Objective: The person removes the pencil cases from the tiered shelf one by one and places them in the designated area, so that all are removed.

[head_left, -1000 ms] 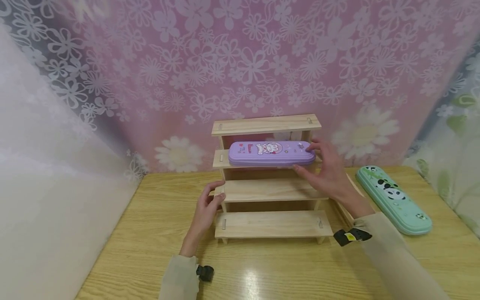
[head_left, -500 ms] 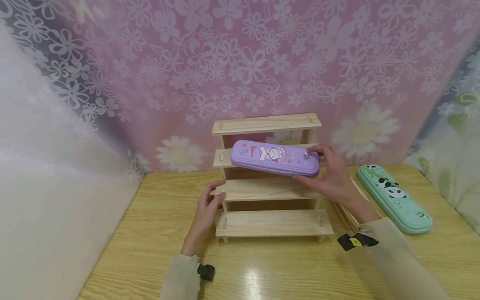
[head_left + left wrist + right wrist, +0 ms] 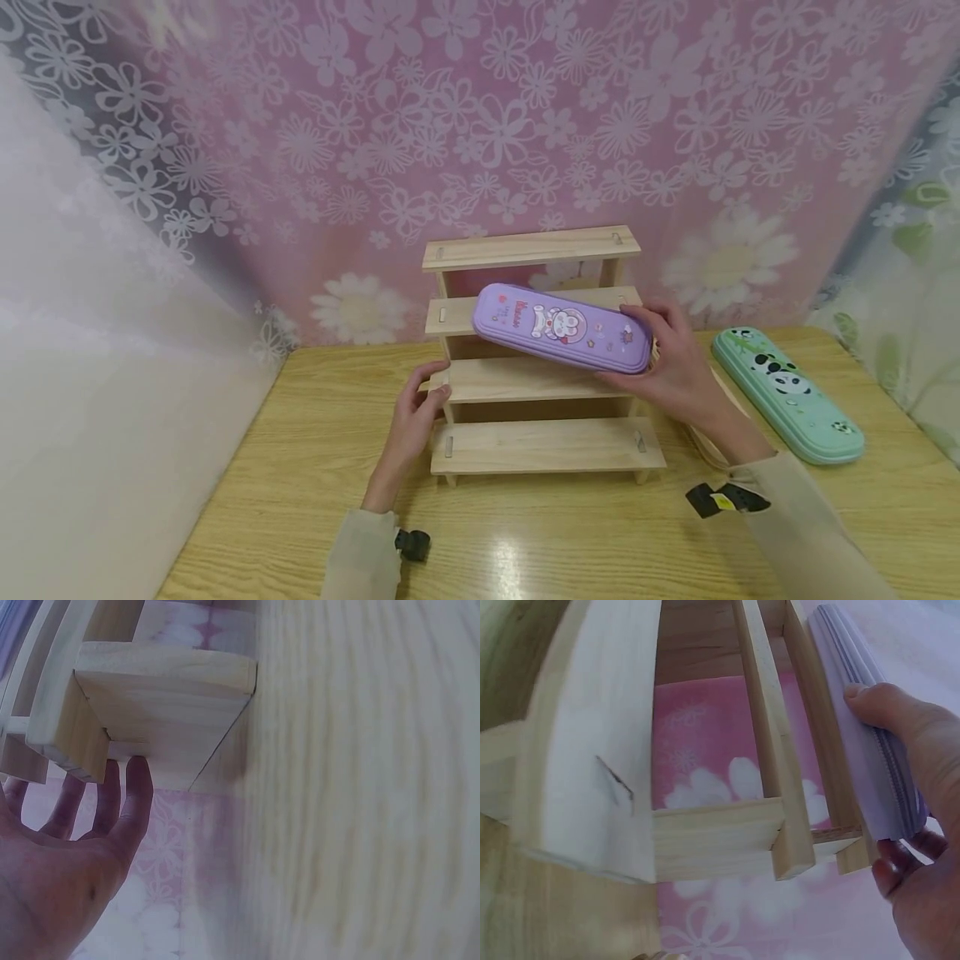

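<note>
A four-tier wooden rack stands on the table. My right hand pinches the right end of a purple pencil case with a rabbit picture, thumb below and fingers above. The case slants down to the right, in front of the second tier from the top. In the right wrist view the thumb of my right hand lies on the zipped side of the purple case. My left hand grips the left end of the third tier; the left wrist view shows its fingers at the board's end.
A green pencil case with a panda picture lies on the table to the right. Between it and the rack, a light-coloured object is partly hidden by my right forearm. A pink floral curtain hangs behind.
The purple case has come off the second tier toward me, shifting right and tilting down at its right end, with my right hand holding it. My left hand has stayed in place.
</note>
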`<state>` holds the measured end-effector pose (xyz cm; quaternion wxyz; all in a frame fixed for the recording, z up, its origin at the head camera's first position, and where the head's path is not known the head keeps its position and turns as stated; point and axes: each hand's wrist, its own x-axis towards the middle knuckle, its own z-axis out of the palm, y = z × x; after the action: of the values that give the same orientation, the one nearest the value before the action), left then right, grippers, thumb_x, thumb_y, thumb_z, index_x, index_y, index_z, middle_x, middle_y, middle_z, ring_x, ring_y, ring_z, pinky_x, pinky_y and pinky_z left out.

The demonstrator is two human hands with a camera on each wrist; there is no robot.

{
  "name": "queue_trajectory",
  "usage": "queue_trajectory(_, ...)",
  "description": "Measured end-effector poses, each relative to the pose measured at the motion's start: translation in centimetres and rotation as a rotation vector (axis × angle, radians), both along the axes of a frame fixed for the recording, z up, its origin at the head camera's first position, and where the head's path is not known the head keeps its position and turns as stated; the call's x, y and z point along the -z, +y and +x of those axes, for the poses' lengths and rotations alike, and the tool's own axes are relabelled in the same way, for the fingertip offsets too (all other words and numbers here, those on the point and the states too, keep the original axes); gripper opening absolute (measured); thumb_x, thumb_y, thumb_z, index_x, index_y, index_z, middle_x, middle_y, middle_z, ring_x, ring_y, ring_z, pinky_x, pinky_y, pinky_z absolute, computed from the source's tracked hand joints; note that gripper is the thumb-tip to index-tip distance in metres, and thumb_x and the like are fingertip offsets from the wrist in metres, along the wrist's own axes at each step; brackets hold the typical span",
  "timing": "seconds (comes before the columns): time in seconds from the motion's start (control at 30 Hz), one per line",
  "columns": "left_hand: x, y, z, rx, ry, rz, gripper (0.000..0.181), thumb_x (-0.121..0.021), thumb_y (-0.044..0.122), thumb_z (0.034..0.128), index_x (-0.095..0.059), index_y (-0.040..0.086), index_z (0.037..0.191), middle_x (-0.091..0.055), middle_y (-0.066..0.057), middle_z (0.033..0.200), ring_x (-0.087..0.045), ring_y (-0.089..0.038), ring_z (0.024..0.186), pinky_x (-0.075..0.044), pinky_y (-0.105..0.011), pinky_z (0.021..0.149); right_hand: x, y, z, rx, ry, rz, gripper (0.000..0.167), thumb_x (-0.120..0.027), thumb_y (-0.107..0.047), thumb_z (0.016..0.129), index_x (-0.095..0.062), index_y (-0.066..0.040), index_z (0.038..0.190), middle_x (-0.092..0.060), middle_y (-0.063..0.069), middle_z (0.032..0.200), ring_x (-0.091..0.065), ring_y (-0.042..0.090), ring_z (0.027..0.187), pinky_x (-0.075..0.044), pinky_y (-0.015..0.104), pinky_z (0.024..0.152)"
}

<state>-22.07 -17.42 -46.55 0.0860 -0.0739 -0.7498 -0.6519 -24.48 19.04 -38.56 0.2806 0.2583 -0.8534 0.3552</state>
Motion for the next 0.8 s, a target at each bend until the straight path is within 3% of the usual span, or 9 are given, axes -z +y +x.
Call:
queue_trajectory(0.13, 0.0, 0.0, 0.0, -0.004, -0.002, -0.003, 0.034, -0.056, 0.016, 0.1044, -0.060, 0.020, 0.138, -0.047, -0.004, 0.148, -0.061, -0.023, 0.100, -0.060, -0.043, 0.085, 0.4, 0.4, 0.6, 0.007, -0.041, -0.030, 0.086, -0.100, -0.009, 0.057, -0.060, 0.002, 0.132, -0.048, 0.020, 0.128, -0.046, 0.022, 0.110, -0.033, 0.007, 0.089)
queue_trajectory(0.27, 0.1, 0.1, 0.0, -0.001, -0.002, -0.001, 0.034, -0.056, 0.017, 0.1046, -0.060, 0.021, 0.138, -0.047, -0.004, 0.147, -0.062, -0.023, 0.100, -0.059, -0.045, 0.086, 0.9, 1.0, 1.0, 0.029, -0.019, -0.047, 0.086, -0.102, -0.008, 0.053, -0.063, 0.003, 0.129, -0.053, 0.019, 0.128, -0.046, 0.010, 0.108, -0.036, 0.006, 0.083)
queue_trajectory(0.5, 0.2, 0.1, 0.0, 0.005, -0.005, 0.002, 0.034, -0.056, 0.016, 0.1050, -0.060, 0.020, 0.139, -0.046, -0.006, 0.148, -0.061, -0.031, 0.101, -0.059, -0.047, 0.086, 1.8, 2.4, 1.8, -0.006, 0.036, -0.086, 0.092, -0.102, -0.001, 0.047, -0.064, 0.001, 0.130, -0.056, 0.019, 0.132, -0.044, 0.000, 0.123, -0.034, 0.003, 0.098)
queue_trajectory(0.7, 0.2, 0.0, -0.1, 0.013, -0.006, -0.001, 0.034, -0.055, 0.018, 0.1058, -0.059, 0.021, 0.140, -0.045, -0.006, 0.148, -0.058, -0.038, 0.100, -0.058, -0.043, 0.084, 2.1, 3.4, 2.8, 0.051, 0.070, -0.124, 0.093, -0.101, 0.002, 0.043, -0.065, 0.003, 0.128, -0.058, 0.020, 0.128, -0.045, -0.006, 0.117, -0.035, 0.001, 0.092)
queue_trajectory(0.8, 0.1, 0.0, 0.0, 0.015, -0.004, 0.002, 0.034, -0.055, 0.018, 0.1060, -0.059, 0.022, 0.139, -0.045, -0.005, 0.148, -0.058, -0.038, 0.099, -0.058, -0.042, 0.083, 2.3, 4.3, 3.0, 0.073, 0.097, -0.142, 0.090, -0.104, -0.013, 0.046, -0.066, 0.002, 0.127, -0.059, 0.021, 0.125, -0.046, -0.007, 0.114, -0.036, 0.001, 0.089)
